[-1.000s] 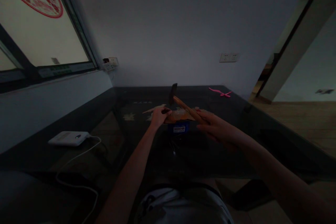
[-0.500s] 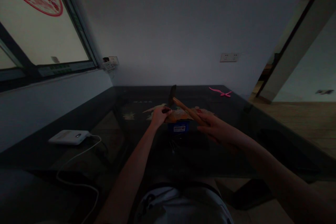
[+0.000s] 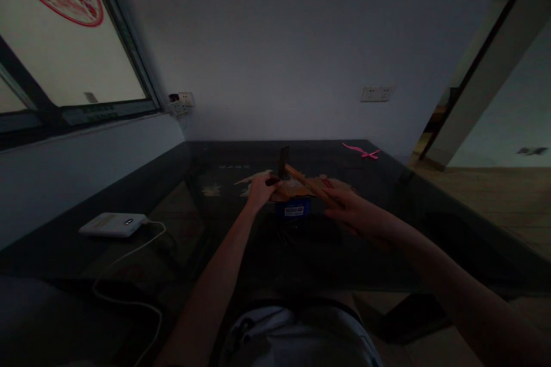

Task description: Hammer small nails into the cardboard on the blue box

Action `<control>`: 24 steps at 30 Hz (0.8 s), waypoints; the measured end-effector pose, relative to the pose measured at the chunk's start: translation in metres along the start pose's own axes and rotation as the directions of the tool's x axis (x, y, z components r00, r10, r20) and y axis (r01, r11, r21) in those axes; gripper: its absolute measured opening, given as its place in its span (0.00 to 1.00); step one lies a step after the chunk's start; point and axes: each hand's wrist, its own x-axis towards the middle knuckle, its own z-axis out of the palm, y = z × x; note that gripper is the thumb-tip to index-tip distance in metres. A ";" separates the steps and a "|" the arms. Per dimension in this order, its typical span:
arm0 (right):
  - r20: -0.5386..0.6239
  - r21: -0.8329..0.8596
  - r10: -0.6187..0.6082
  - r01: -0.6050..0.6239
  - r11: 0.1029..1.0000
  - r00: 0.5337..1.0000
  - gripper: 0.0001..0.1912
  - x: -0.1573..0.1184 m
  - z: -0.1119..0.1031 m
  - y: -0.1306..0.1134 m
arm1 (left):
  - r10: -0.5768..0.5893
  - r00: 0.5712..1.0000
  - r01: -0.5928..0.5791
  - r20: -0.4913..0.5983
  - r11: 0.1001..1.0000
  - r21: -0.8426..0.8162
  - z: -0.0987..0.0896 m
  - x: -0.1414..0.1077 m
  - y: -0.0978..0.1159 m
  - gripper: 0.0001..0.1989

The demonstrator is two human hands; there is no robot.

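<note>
A hammer with a wooden handle [image 3: 310, 184] and a dark head [image 3: 283, 161] is gripped in my right hand [image 3: 350, 209], its head over the left part of a brown paper-like piece [image 3: 294, 187]. That piece lies on top of a blue box [image 3: 293, 208] with a white label. My left hand [image 3: 260, 189] is at the left edge of the piece, fingers closed around a small dark thing that I cannot make out, close beside the hammer head.
A white power bank [image 3: 112, 225] with a white cable [image 3: 124, 255] lies on the dark table [image 3: 215, 156] at the left. A pink ribbon [image 3: 365, 153] lies near the back right. Sockets [image 3: 376, 94] are on the wall behind.
The hammer head has come down slightly towards the brown piece, and my right hand has lowered a little with it. My left hand is in nearly the same place.
</note>
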 end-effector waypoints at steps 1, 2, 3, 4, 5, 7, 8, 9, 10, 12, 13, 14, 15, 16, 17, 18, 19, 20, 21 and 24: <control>0.015 -0.009 0.012 -0.012 1.000 1.000 0.26 0.000 0.000 0.001 | -0.004 1.000 0.004 0.005 1.000 -0.002 0.000 0.000 0.000 0.07; 0.019 -0.013 0.016 -0.015 1.000 1.000 0.26 0.000 0.000 0.001 | -0.010 1.000 0.010 0.009 1.000 -0.010 0.000 0.000 -0.001 0.07; 0.008 -0.014 0.010 -0.010 1.000 1.000 0.26 0.000 0.000 0.001 | -0.018 1.000 0.018 0.011 1.000 -0.021 0.000 0.000 -0.001 0.07; -0.017 -0.012 -0.006 0.006 1.000 1.000 0.27 -0.001 -0.001 0.001 | -0.025 1.000 0.025 0.014 0.999 -0.033 0.000 0.000 -0.001 0.07; -0.039 -0.011 -0.022 0.022 1.000 0.999 0.27 -0.002 -0.001 0.001 | -0.028 1.000 0.028 0.014 0.999 -0.040 0.000 0.000 -0.001 0.07; -0.065 -0.011 -0.049 0.048 0.999 0.997 0.27 -0.003 -0.001 0.000 | -0.022 1.000 0.022 0.010 0.999 -0.034 0.000 0.001 -0.001 0.06; -0.066 -0.010 -0.050 0.049 0.999 0.997 0.27 -0.003 -0.001 -0.001 | -0.016 1.000 0.016 0.010 0.999 -0.029 0.000 0.001 -0.001 0.06; -0.052 -0.012 -0.040 0.039 0.999 0.998 0.27 -0.003 0.000 -0.001 | -0.012 1.000 0.013 0.012 1.000 -0.023 -0.001 0.001 0.000 0.06; -0.030 -0.018 -0.023 0.023 1.000 0.999 0.27 -0.002 0.001 -0.001 | -0.011 1.000 0.011 0.010 1.000 -0.014 -0.001 0.001 0.000 0.06; 0.010 -0.041 0.008 -0.007 0.999 1.000 0.26 -0.001 0.002 -0.001 | -0.012 1.000 0.012 0.006 1.000 -0.003 -0.002 0.000 0.002 0.06; 0.012 -0.050 0.011 -0.010 0.999 1.000 0.26 -0.001 0.003 -0.001 | -0.018 1.000 0.018 0.005 1.000 -0.006 -0.002 -0.001 0.003 0.06; 0.005 -0.054 0.003 -0.003 0.999 1.000 0.26 0.000 0.003 -0.001 | -0.025 1.000 0.025 0.006 1.000 -0.014 -0.002 -0.001 0.004 0.06; -0.010 -0.051 -0.008 0.007 0.999 1.000 0.26 0.000 0.003 -0.001 | -0.034 0.999 0.035 0.010 0.999 -0.025 -0.002 -0.002 0.005 0.06; -0.028 -0.045 -0.019 0.018 0.999 0.999 0.27 -0.001 0.002 -0.001 | -0.045 0.999 0.045 0.013 0.998 -0.037 -0.002 -0.002 0.006 0.06; -0.041 -0.042 -0.033 0.031 0.999 0.999 0.28 -0.001 0.002 0.000 | -0.053 0.998 0.053 0.015 0.998 -0.041 -0.003 -0.003 0.007 0.06; -0.050 -0.043 -0.054 0.052 0.998 0.997 0.28 -0.001 0.002 0.000 | -0.056 0.998 0.056 0.018 0.998 -0.040 -0.003 -0.003 0.008 0.06; -0.058 -0.048 -0.079 0.076 0.996 0.995 0.28 -0.002 0.002 0.000 | -0.054 0.998 0.055 0.021 0.998 -0.036 -0.003 -0.003 0.009 0.06; -0.061 -0.052 -0.097 0.094 0.994 0.993 0.27 -0.002 0.002 0.000 | -0.052 0.998 0.053 0.024 0.998 -0.031 -0.003 -0.003 0.010 0.06; -0.060 -0.052 -0.104 0.101 0.994 0.993 0.26 -0.003 0.002 0.001 | -0.051 0.998 0.052 0.027 0.998 -0.027 -0.004 -0.003 0.011 0.07; -0.036 -0.023 -0.022 0.021 1.000 0.999 0.25 -0.003 0.005 0.002 | -0.066 0.997 0.066 0.028 0.998 0.001 -0.005 -0.003 0.011 0.08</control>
